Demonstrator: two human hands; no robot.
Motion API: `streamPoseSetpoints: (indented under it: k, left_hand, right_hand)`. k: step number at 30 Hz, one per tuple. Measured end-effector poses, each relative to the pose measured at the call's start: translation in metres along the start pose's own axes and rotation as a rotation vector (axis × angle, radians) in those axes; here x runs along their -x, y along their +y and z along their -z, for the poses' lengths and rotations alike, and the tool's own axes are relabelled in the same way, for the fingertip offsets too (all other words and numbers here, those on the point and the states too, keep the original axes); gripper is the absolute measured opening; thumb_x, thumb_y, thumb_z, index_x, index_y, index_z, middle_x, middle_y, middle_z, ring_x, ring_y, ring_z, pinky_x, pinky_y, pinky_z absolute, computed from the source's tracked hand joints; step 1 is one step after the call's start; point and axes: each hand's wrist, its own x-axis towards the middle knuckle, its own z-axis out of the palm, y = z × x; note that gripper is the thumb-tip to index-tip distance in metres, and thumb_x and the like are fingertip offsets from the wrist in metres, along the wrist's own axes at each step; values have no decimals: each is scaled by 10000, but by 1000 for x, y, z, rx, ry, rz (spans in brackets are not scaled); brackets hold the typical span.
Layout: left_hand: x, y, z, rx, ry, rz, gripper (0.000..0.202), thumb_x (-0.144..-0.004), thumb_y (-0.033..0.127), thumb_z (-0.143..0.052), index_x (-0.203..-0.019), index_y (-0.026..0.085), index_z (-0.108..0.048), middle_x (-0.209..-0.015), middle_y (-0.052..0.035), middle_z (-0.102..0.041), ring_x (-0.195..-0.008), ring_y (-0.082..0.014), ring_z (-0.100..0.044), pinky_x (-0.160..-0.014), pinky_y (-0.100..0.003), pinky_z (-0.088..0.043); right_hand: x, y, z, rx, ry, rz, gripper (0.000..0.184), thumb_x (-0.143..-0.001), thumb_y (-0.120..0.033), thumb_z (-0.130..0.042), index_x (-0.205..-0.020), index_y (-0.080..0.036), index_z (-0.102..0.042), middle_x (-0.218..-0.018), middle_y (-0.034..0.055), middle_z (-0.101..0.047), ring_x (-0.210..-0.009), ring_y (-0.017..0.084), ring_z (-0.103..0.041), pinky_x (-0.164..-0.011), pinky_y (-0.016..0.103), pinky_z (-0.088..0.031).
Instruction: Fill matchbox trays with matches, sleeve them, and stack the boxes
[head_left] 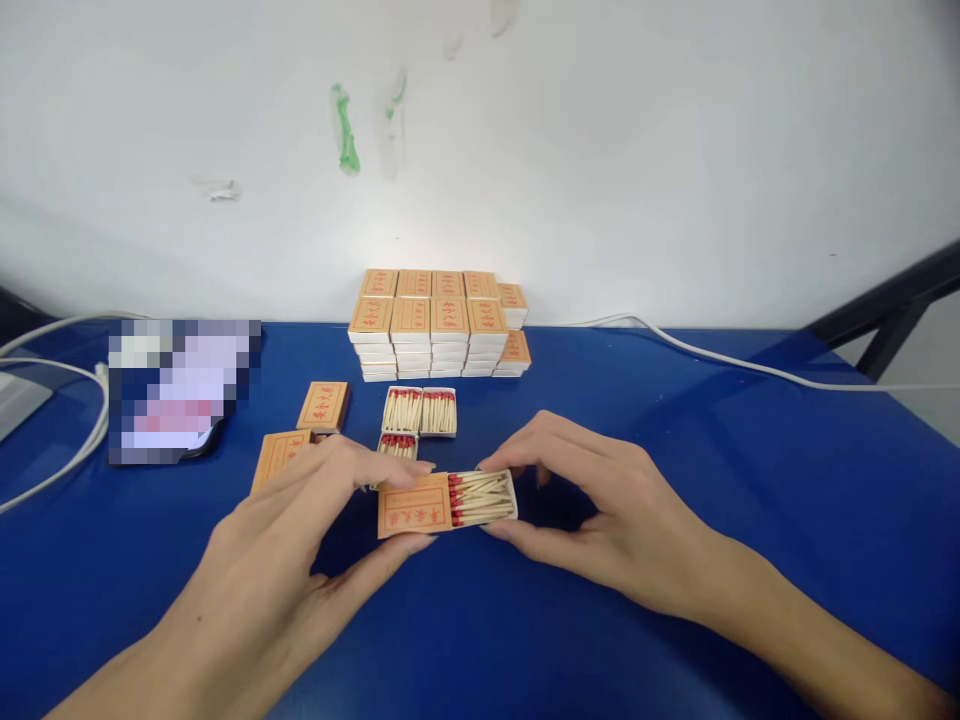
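A matchbox is held between my two hands, partly slid apart. My left hand (300, 540) pinches its orange printed sleeve (414, 505) by the long edges. Thumb and fingers of my right hand (607, 510) grip the end of the white matchbox tray (514, 495), which sticks out of the sleeve to the right. Red-tipped matches (480, 500) lie in the exposed half, heads toward the sleeve. Just behind the held box are open trays of matches (439, 412), one partly covered by my left hand. Two orange sleeves, one of them (324, 405) fully visible, lie beyond my left hand.
Stacked matchboxes (427, 330) stand against the white wall at the back of the blue table (675, 430). A pixelated phone-like object (187, 390) lies at the left, with white cables (94, 430) beside it. Another white cable (720, 355) runs along the back right.
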Motion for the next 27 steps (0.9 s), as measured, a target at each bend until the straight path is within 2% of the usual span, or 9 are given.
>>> streamPoseSetpoints:
  k: [2, 5, 7, 13, 18, 20, 23, 27]
  left_hand:
    - [0, -1, 1, 35, -30, 7, 260, -1086, 407, -799, -1314, 420, -673, -1243, 44, -857, -1075, -210, -865, -701, -210, -697]
    - [-1, -1, 0, 74, -70, 20, 268, -1115, 414, -781, -1359, 418, -670, -1308, 28, -828, -1143, -218, -852, -941, -302, -723]
    - [-1, -1, -1, 103, -91, 19, 270, -1126, 406, -773, -1375, 417, -669, -1334, 22, -817, -1180, -217, -844, -992, -322, -716]
    - [0, 3, -3, 261, -96, 23, 274, -1103, 323, -796, -1333, 437, -698, -1250, 55, -840, -1127, -186, -865, -851, -232, -735]
    - [-4, 7, 1, 399, -33, 107, 415, -998, 374, -931, -1348, 500, -747, -1355, 98, -875, -1185, -192, -896, -989, -223, -747]
    - [-10, 10, 0, 531, -19, 186, 419, -976, 311, -939, -1327, 466, -769, -1320, 88, -900, -1122, -188, -920, -979, -217, -749]
    - [-18, 13, -2, 672, 20, 300, 279, -990, 218, -885, -1217, 353, -795, -1064, 52, -928, -966, -175, -936, -890, -192, -755]
    - [-22, 17, 0, 696, 82, 359, 99, -983, 224, -880, -1032, 296, -834, -947, 31, -928, -852, -181, -932, -809, -184, -757]
  right_hand:
    - [1, 0, 1, 9, -7, 15, 285, -1050, -224, -885, -1306, -235, -760, -1139, 31, -793, -972, 172, -729, -834, 306, -621]
    - [2, 1, 0, 22, -10, 51, 291, -1056, -229, -879, -1317, -214, -752, -1122, 43, -781, -949, 176, -726, -800, 311, -624]
    - [2, 0, 0, 32, -5, 75, 286, -1055, -235, -880, -1310, -196, -754, -1106, 46, -778, -933, 176, -723, -779, 311, -618]
    - [0, -10, -4, 10, 24, 138, 322, -1057, -337, -920, -1285, -186, -751, -1081, 31, -810, -924, 159, -734, -794, 288, -624]
    - [2, -18, -8, 58, 118, 160, 350, -1059, -393, -919, -1286, -232, -706, -1021, 19, -816, -836, 174, -713, -754, 330, -634]
    - [3, -19, -9, 86, 168, 152, 358, -1061, -399, -913, -1303, -256, -690, -1010, 21, -819, -819, 192, -714, -742, 356, -634]
    - [4, -19, -11, 140, 199, 171, 431, -1068, -467, -899, -1356, -254, -660, -969, 22, -802, -803, 211, -715, -735, 380, -632]
    - [7, -18, -14, 131, 115, 223, 536, -1082, -508, -871, -1464, -220, -630, -982, 24, -799, -813, 208, -726, -749, 370, -648]
